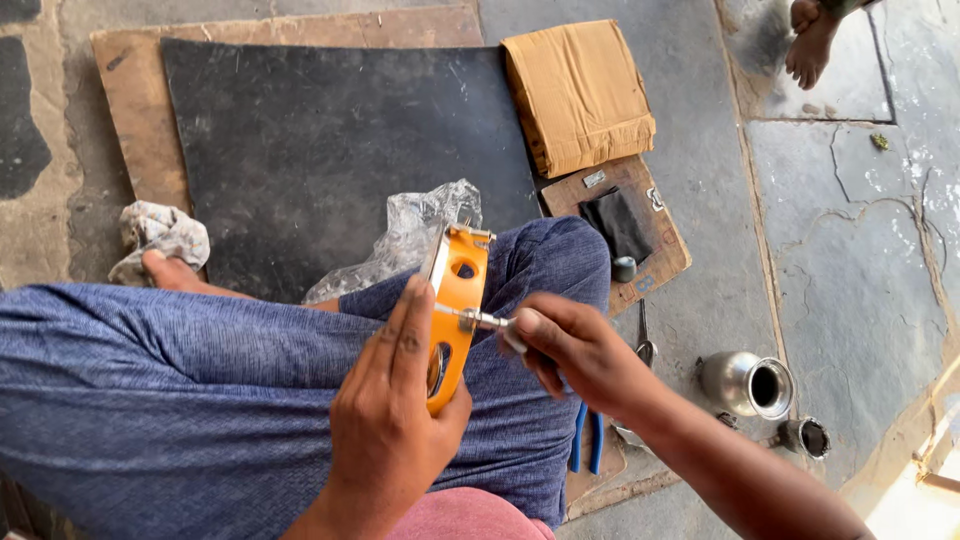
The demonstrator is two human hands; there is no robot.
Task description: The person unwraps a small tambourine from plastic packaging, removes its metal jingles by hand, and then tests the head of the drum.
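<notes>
— Orange frame (452,330), that's what the person holds. See it, standing on edge over the knee in the blue trousers (200,400)?

— Yes. What does it look like up close?

— A curved, glossy orange band with oval cut-outs along it, and a small metal clamp at the top end. Shiny metal shows inside one of the slots, just under the left fingers.

— How is it held?

— The left hand (395,420) wraps it from below, thumb behind, fingers (410,330) stretched flat up its face and closed firmly round it.

— And the other hand?

— The right hand (575,350) comes in from the side, its fingers pinched narrow on a small metal screw (485,320) that pokes out of the frame, right between the two sets of fingertips.

— What lies about?

— Beyond the fingers, a crumpled clear plastic bag (410,235) on a black mat (300,130), and a folded brown paper parcel (578,95). Below the right wrist, blue-handled pliers (587,440) on the stone floor (850,300), and further out a small steel pot (745,383) on its side.
</notes>
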